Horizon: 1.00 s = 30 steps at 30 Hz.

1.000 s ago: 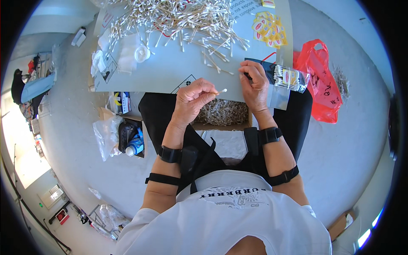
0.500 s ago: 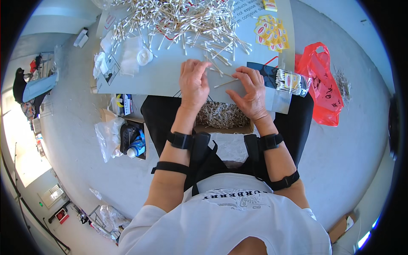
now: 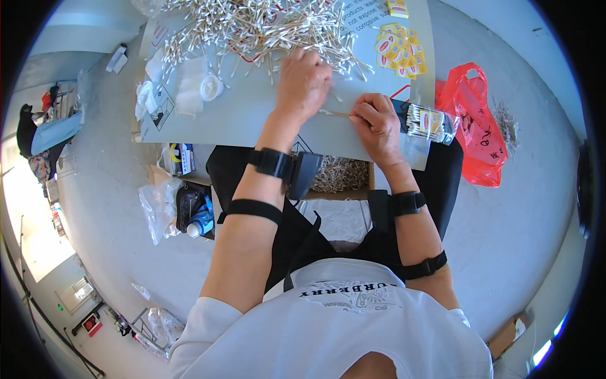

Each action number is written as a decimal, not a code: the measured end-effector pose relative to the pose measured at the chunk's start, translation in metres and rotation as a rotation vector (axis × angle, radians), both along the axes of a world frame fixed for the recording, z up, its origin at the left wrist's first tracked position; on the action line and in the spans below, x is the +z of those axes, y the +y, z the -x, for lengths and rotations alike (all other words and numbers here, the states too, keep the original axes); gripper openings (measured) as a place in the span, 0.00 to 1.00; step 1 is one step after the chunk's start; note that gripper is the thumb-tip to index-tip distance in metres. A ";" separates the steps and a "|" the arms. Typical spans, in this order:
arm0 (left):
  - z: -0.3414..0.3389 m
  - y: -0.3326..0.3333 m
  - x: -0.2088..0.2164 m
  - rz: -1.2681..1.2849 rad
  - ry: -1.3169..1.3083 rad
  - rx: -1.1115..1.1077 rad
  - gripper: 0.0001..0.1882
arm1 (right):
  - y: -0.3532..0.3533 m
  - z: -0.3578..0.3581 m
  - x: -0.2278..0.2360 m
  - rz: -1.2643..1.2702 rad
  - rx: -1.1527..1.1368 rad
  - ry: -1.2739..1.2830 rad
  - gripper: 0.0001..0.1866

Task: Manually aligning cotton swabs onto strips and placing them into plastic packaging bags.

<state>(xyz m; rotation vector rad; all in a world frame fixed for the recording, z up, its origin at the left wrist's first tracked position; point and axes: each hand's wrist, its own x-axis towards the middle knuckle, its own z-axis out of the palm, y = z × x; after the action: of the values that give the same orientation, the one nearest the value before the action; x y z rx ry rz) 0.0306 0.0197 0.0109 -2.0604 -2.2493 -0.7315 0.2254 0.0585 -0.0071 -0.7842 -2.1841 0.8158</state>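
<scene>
Pale floor (image 3: 505, 246) surrounds a grey bench (image 3: 246, 123) bearing a heap of cotton swabs (image 3: 252, 28). At the heap's near edge is the left hand (image 3: 304, 83); whether its fingers grip cannot be told. The right hand (image 3: 380, 129) pinches a single swab (image 3: 338, 114) between its fingers.

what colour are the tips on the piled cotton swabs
The cotton swabs have white tips: head view.

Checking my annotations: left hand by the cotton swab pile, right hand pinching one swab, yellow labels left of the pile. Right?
No: in the head view, the yellow labels lie right of the cotton swab pile. Left hand by it, right hand pinching one swab: correct.
</scene>
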 end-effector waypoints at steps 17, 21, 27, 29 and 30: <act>-0.001 -0.032 0.003 -0.026 -0.062 -0.034 0.10 | -0.003 -0.013 0.008 -0.050 0.058 0.006 0.06; -0.004 -0.032 0.006 0.164 -0.036 -0.052 0.05 | 0.000 -0.016 0.002 -0.052 0.125 -0.098 0.07; -0.035 -0.042 -0.003 0.073 0.062 0.149 0.06 | -0.003 -0.017 0.004 0.014 0.138 -0.103 0.08; -0.040 -0.038 -0.003 0.021 0.032 0.146 0.06 | -0.004 -0.014 0.009 -0.048 0.119 -0.068 0.08; -0.042 -0.037 -0.003 -0.029 0.001 0.140 0.06 | -0.004 -0.013 0.010 -0.048 0.123 -0.065 0.08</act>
<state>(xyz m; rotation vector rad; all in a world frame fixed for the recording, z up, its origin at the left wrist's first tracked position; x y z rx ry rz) 0.0731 -0.0173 0.0081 -1.8672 -2.3383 -0.7483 0.2380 0.0545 0.0026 -0.6664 -2.3193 0.8046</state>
